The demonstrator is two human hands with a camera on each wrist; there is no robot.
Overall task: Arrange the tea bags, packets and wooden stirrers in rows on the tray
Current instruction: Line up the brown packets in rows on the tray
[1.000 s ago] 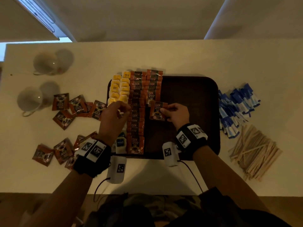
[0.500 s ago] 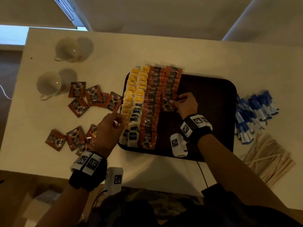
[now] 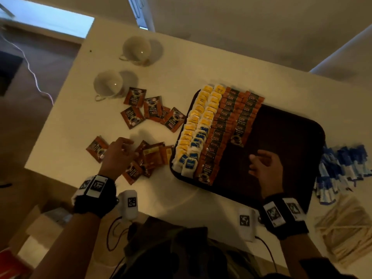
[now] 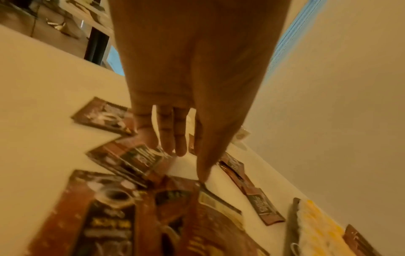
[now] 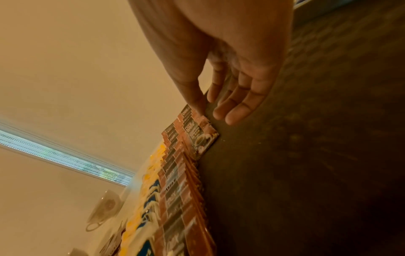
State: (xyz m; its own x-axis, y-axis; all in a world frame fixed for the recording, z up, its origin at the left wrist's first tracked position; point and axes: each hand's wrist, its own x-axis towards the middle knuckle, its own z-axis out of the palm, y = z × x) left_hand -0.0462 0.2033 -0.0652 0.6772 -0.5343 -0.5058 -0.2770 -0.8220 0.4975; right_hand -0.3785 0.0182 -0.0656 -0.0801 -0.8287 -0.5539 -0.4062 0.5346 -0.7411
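Observation:
The dark tray (image 3: 281, 137) holds a row of yellow tea bags (image 3: 201, 109), blue-labelled tea bags (image 3: 199, 137) and two rows of brown coffee packets (image 3: 227, 117), the right row shorter. My left hand (image 3: 124, 146) is over a heap of loose brown packets (image 3: 153, 156) on the table left of the tray. In the left wrist view its fingers (image 4: 168, 138) point down straight and hold nothing. My right hand (image 3: 259, 158) hovers over the bare tray with relaxed fingers (image 5: 236, 110), empty, just short of the last placed packet (image 5: 201, 138).
More loose brown packets (image 3: 153, 106) lie further back, beside two white cups (image 3: 108, 83). Blue sachets (image 3: 342, 168) and a heap of wooden stirrers (image 3: 346, 228) lie on the table right of the tray. The table's near edge runs close to my wrists.
My right hand has let go of the packet it laid in the second brown row and drawn back. My left hand has gone from the tray's left edge to the loose packets.

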